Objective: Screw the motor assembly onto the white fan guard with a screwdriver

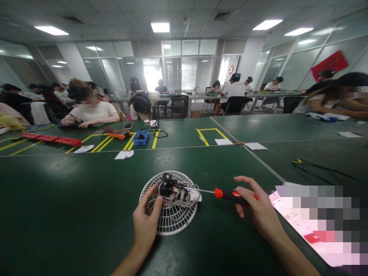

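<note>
A round white plastic grille [172, 226], like a fan guard, lies on the green table in front of me. Over it sits a black motor assembly [166, 186] with wires and a white cable around it. My left hand [148, 214] grips the black housing between thumb and fingers on its left side. My right hand [254, 197] holds a screwdriver [230, 194] by its black and red handle, the shaft pointing left. Its tip reaches into the assembly's right side; the exact contact point is too small to make out.
A phone with a lit pink screen [301, 226] lies at the right. Farther back are a blue bin [140, 138], an orange multimeter [119, 134], red trays [51, 138], paper sheets [124, 154] and a black strap [313, 168]. Several people sit at tables beyond.
</note>
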Available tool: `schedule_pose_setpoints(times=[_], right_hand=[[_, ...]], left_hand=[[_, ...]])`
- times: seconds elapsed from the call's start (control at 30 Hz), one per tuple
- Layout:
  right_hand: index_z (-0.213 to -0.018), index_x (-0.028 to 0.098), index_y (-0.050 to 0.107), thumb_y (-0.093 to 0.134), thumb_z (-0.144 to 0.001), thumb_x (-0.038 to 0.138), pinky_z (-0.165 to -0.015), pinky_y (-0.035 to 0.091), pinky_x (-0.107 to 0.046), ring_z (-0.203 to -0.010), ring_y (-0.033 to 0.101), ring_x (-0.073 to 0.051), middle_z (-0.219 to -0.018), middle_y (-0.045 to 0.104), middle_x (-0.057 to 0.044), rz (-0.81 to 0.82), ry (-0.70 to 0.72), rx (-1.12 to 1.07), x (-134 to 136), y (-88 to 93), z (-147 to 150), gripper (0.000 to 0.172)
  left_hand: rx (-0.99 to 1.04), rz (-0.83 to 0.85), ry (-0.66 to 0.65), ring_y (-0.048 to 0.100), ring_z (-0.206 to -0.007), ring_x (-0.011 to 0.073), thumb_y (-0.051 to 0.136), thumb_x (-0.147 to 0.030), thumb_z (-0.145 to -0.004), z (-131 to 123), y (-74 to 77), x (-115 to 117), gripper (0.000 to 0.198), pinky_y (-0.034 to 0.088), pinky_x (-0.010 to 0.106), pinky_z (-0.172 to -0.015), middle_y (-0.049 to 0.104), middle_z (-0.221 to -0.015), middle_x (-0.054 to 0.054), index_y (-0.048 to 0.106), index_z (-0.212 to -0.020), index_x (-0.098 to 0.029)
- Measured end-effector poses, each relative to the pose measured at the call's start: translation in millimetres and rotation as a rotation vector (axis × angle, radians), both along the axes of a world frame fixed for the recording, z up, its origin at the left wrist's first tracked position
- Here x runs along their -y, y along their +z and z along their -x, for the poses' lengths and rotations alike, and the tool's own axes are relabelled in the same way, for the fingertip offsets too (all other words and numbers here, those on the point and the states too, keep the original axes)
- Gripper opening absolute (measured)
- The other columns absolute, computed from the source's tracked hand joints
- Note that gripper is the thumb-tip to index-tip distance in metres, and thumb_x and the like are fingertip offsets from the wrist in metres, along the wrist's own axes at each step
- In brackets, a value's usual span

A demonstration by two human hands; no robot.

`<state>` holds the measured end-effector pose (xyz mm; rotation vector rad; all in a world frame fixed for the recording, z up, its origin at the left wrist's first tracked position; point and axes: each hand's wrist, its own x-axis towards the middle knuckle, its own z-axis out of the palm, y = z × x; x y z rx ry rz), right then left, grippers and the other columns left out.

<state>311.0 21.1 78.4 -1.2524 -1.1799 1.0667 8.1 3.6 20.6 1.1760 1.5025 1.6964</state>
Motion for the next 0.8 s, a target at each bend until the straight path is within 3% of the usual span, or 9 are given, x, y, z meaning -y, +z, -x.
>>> schedule_pose_setpoints(times=[0.17, 0.5, 0.63, 0.73, 0.8], right_hand=[[-0.118, 0.026, 0.059, 0.079, -0.082, 0.045, -0.044, 0.047, -0.029, -0.051, 0.060, -0.017, -0.081, 0.070, 0.000, -0.035, -0.015, -0.081, 4.4, 4.6, 2.3, 0.045], [-0.123, 0.029, 0.055, 0.084, -0.073, 0.033, -0.067, 0.053, -0.035, -0.065, 0.064, -0.019, -0.090, 0.075, -0.002, -0.038, 0.014, -0.169, 3.7, 1.6, -2.6, 0.058], [-0.125, 0.030, 0.057, 0.083, -0.070, 0.026, -0.078, 0.055, -0.036, -0.084, 0.070, -0.023, -0.097, 0.077, -0.004, -0.044, 0.013, -0.163, 2.8, 0.5, -3.5, 0.061], [-0.128, 0.028, 0.056, 0.083, -0.071, 0.036, -0.075, 0.058, -0.035, -0.088, 0.073, -0.026, -0.100, 0.078, -0.006, -0.017, 0.022, -0.188, 1.5, 1.3, -1.4, 0.063], [-0.131, 0.026, 0.053, 0.077, -0.078, 0.053, -0.061, 0.059, -0.035, -0.073, 0.073, -0.026, -0.086, 0.078, -0.005, 0.033, 0.004, -0.158, 0.5, 3.3, 0.9, 0.064]], left_hand=[[0.001, -0.003, -0.014, 0.071, -0.117, 0.0276, 0.075, -0.053, -0.083, 1.2, -1.6, -0.3, 0.053, 0.059, 0.041, -0.102, 0.074, -0.128, 0.010, 0.072, -0.126, -0.022], [0.020, 0.005, -0.011, 0.070, -0.119, 0.0276, 0.076, -0.052, -0.083, 0.9, -2.2, 0.0, 0.054, 0.057, 0.041, -0.104, 0.074, -0.129, 0.011, 0.071, -0.127, -0.021], [0.010, 0.003, -0.017, 0.070, -0.119, 0.0271, 0.075, -0.052, -0.084, 1.0, -3.1, 0.3, 0.052, 0.056, 0.042, -0.106, 0.074, -0.129, 0.010, 0.072, -0.127, -0.023], [0.009, -0.001, -0.029, 0.069, -0.121, 0.0270, 0.075, -0.052, -0.085, 1.3, -3.3, 0.0, 0.051, 0.054, 0.042, -0.109, 0.073, -0.131, 0.009, 0.071, -0.128, -0.023], [0.011, 0.006, -0.036, 0.069, -0.122, 0.0270, 0.074, -0.052, -0.085, 1.5, -3.6, -0.3, 0.052, 0.054, 0.042, -0.109, 0.072, -0.133, 0.009, 0.071, -0.128, -0.024]])
